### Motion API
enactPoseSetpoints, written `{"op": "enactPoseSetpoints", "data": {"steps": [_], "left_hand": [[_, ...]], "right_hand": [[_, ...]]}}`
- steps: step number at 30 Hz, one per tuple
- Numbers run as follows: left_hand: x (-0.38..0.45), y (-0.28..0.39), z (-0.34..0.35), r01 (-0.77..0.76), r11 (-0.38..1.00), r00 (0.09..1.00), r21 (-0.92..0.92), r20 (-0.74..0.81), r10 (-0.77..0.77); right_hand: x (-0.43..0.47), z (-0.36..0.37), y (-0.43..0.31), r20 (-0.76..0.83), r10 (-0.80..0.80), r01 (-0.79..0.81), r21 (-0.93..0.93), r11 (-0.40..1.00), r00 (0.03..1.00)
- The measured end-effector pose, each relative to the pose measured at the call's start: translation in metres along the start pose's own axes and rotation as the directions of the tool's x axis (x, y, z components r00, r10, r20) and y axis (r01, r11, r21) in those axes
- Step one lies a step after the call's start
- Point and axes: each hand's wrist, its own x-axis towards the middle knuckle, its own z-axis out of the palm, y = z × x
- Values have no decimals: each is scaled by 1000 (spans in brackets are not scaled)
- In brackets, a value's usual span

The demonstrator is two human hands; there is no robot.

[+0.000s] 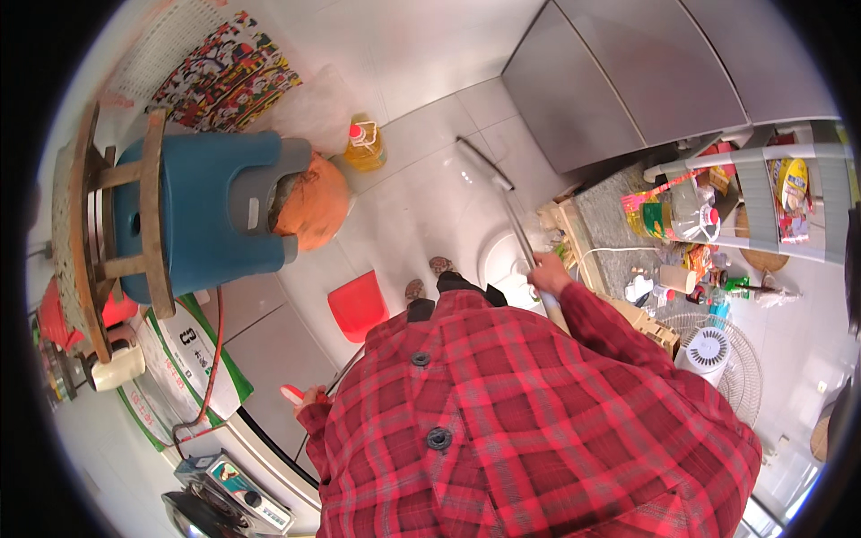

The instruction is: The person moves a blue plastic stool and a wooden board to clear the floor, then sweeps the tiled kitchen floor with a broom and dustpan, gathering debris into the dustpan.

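Note:
My right hand (549, 274) is closed around the pole of a floor squeegee or flat broom (485, 163), whose dark-edged head rests on the pale tiled floor ahead of me. At the lower left, my left hand (311, 398) grips a red-ended handle (292, 394); my plaid sleeve and shirt hide part of it. A red dustpan (358, 306) lies on the floor near my shoes, and a thin rod runs from beside it towards my left hand. A round white lidded bin or bucket (501, 259) stands beside the pole, partly covered by it.
To the left are a blue plastic stool (202, 208), a wooden stool (153, 215) and an orange bag (313, 205). An oil bottle (365, 144) stands by the wall. Grey cabinets (578, 87), a cluttered shelf (753, 202) and a wooden crate (582, 245) are at the right.

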Motion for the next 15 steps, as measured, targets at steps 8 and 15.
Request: {"op": "enactPoseSetpoints", "data": {"steps": [8,15], "left_hand": [[-24,13,6,-42,998,999,-56,23,44],[-22,13,11,-111,994,994,-4,25,111]], "right_hand": [[-96,-35,-55,224,66,-121,241,963,972],[-1,-32,-96,78,-190,200,-162,966,979]]}}
